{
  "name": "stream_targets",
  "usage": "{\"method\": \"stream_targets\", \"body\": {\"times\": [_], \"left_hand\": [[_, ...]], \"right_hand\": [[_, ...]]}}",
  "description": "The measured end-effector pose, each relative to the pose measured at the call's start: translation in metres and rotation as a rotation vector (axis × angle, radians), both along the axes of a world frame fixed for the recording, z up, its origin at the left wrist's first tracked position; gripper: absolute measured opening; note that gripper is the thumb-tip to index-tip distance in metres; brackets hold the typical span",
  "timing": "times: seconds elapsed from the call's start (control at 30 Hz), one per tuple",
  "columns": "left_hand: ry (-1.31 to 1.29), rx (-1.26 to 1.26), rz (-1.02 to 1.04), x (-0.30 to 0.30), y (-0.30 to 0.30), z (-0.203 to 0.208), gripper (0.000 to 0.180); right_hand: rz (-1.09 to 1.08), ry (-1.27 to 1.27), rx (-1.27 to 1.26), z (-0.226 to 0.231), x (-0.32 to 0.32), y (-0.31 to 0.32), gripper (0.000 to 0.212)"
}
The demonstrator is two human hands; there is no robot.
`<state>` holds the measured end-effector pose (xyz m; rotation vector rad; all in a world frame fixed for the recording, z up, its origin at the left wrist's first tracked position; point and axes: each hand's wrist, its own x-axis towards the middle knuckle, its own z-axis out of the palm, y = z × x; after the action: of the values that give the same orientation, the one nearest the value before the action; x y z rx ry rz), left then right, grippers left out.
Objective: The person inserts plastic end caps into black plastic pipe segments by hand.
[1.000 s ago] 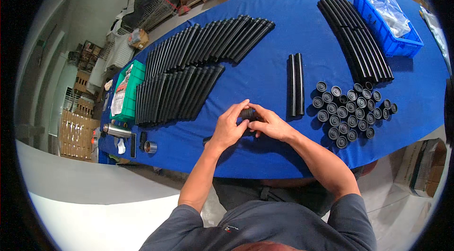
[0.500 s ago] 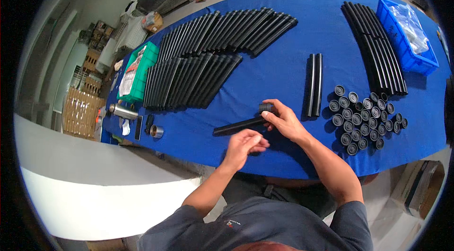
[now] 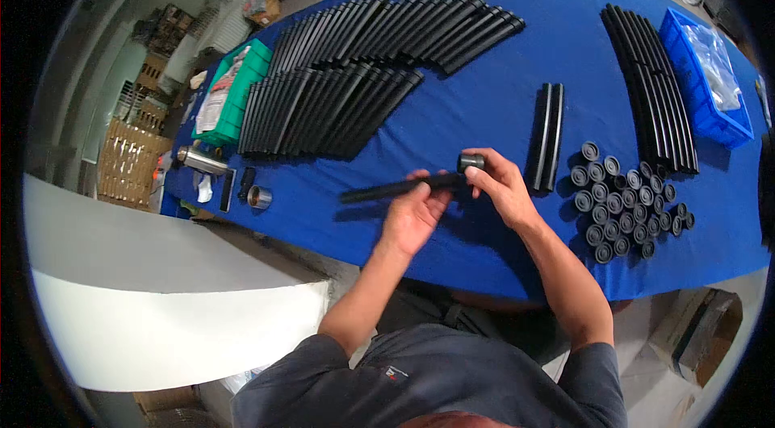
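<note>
Left hand [image 3: 416,217] has moved in, pinching the black tube [image 3: 373,191] mid-length, prob best if it's light, stiff, slick; right hand [image 3: 502,188] pinches a dark cap [image 3: 473,161]

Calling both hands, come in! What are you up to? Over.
Left hand: holding long black tube. Right hand: gripping short dark cylinder near tube's end. Nothing blocking; round black caps sit off right, apart from hands.
</note>
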<state>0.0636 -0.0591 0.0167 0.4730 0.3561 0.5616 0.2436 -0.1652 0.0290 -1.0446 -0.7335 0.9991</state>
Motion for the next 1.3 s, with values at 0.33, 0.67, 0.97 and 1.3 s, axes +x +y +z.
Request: {"method": "stream_targets", "body": {"times": [0.33, 0.67, 0.97, 1.3], "left_hand": [[-0.083, 0.179, 0.006, 0.012, 0.031, -0.011, 0.028], [0.005, 0.237, -0.001, 0.016, 0.024, -0.003, 0.026], [0.043, 0.283, 0.036, 0.018, 0.017, -0.004, 0.026], [0.046, 0.27, 0.055, 0.02, 0.017, -0.002, 0.024]], "right_hand": [[0.067, -0.143, -0.17, -0.001, 0.004, 0.001, 0.036], [0.07, -0.012, -0.089, -0.002, -0.001, -0.001, 0.039], [-0.016, -0.417, -0.145, 0.005, -0.004, -0.005, 0.035], [-0.063, -0.6, -0.13, 0.009, -0.007, 0.001, 0.035]]}}
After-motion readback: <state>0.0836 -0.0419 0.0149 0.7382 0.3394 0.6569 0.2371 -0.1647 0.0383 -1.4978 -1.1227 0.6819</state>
